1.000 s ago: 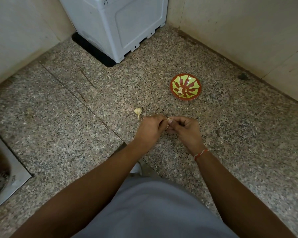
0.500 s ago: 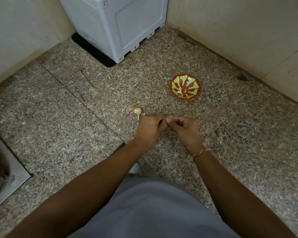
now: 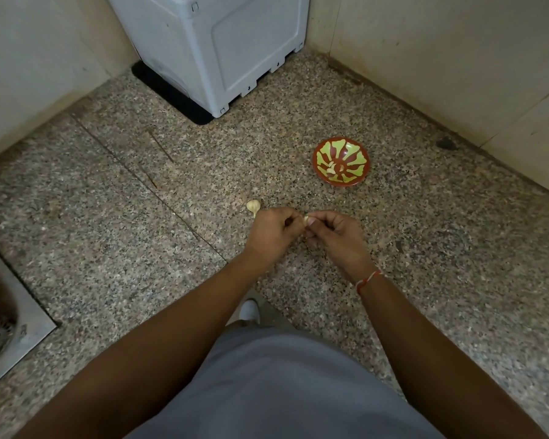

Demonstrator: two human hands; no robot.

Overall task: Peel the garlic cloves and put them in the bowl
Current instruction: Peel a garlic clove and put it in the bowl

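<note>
The floor is made of speckled stone with a dull, grainy look. The bowl is glazed and glossy. The grey appliance is seen as smooth matt plastic. The drain plate looks like brushed metal. Thin thread is seen in the wristband. The garlic bulb is covered in dry, papery skin.

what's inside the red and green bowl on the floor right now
A few pale peeled garlic cloves lie near the centre of the bowl. Nothing covers the inside; the floor beneath is hidden.
</note>
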